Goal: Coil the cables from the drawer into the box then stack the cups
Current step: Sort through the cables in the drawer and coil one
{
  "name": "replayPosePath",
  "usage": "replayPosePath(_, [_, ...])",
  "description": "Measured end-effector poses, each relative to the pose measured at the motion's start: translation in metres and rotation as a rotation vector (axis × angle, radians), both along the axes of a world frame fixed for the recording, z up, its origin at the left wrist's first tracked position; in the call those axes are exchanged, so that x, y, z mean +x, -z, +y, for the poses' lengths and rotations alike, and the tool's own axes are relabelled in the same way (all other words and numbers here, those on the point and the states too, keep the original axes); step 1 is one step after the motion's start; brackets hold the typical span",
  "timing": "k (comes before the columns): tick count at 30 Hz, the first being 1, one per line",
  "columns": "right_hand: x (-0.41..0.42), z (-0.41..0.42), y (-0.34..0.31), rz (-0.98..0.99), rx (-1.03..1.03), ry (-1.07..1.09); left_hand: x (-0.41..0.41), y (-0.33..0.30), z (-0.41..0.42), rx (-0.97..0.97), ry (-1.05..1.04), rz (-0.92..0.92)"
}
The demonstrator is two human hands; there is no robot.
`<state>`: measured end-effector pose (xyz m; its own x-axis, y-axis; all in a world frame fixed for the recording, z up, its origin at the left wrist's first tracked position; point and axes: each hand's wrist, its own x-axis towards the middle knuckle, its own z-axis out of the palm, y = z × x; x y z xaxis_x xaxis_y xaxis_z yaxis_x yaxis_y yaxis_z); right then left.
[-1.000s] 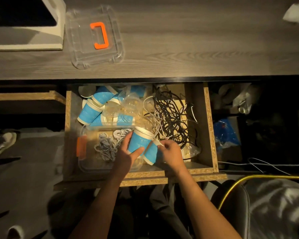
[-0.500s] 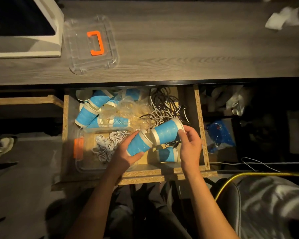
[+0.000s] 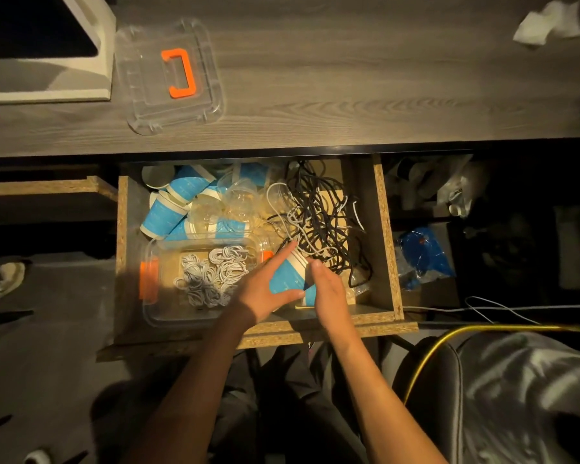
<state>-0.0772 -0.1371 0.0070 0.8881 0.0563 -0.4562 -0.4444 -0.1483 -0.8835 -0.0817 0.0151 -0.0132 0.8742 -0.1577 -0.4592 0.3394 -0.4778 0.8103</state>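
Over the front of the open chipboard drawer [image 3: 385,236], the left hand [image 3: 265,289] curls its grip round the body of a blue paper cup with a white rim [image 3: 287,276], thumb beneath and forefinger stretched along the top, while the right hand [image 3: 327,293] lies flat, fingers straight, pressed to the side of the cup, seemingly seating it into a second blue cup partly hidden below. To do this well, I judge the cups should be kept on one axis and pushed until the rims nest, with the left hand steadying against twist. More loose blue paper cups [image 3: 168,209] and clear plastic cups [image 3: 235,199] lie jumbled at the drawer's back left, still to be gathered. A tangle of black and white cables [image 3: 322,216] lies at the back right, while coiled pale cables [image 3: 215,272] already sit in the clear plastic box with orange clips [image 3: 151,296]. Its clear lid with an orange handle [image 3: 171,75] lies on the grey wooden worktop [image 3: 349,78].
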Motion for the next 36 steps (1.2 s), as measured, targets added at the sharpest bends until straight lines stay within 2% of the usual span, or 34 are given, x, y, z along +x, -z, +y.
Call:
replayPosePath(5, [-0.001,-0.013,0.007,0.157,0.050,-0.029,-0.001,0.002,-0.003,0.052,0.032,0.024])
replayPosePath(7, [0.001,-0.023,0.016,0.211,0.058,0.134,-0.003,0.005,0.001,0.036,0.002,0.057])
replayPosePath(9, [0.002,-0.035,0.027,0.287,-0.052,0.282,-0.004,0.009,0.005,0.026,-0.040,0.058])
replayPosePath(11, [0.000,-0.045,0.036,0.341,-0.186,0.171,-0.006,0.014,0.006,-0.032,-0.129,0.061])
replayPosePath(15, [0.007,-0.058,0.041,0.429,-0.304,-0.050,-0.009,0.026,-0.005,-0.086,-0.205,0.062])
replayPosePath(19, [0.024,-0.063,0.050,0.392,-0.393,-0.074,-0.006,0.040,-0.018,-0.031,-0.169,0.098])
replayPosePath(23, [0.030,-0.067,0.069,0.325,-0.681,-0.119,-0.007,0.046,-0.025,0.007,-0.083,0.105])
replayPosePath(28, [0.036,-0.057,0.065,0.374,-0.834,-0.268,-0.013,0.043,-0.021,-0.032,-0.141,0.049])
replayPosePath(33, [0.027,-0.051,0.078,0.416,-0.783,-0.214,-0.017,0.031,-0.013,-0.068,-0.172,-0.001])
replayPosePath(36, [0.028,-0.059,0.076,0.359,-0.508,0.030,-0.017,0.023,-0.008,-0.064,-0.204,-0.019])
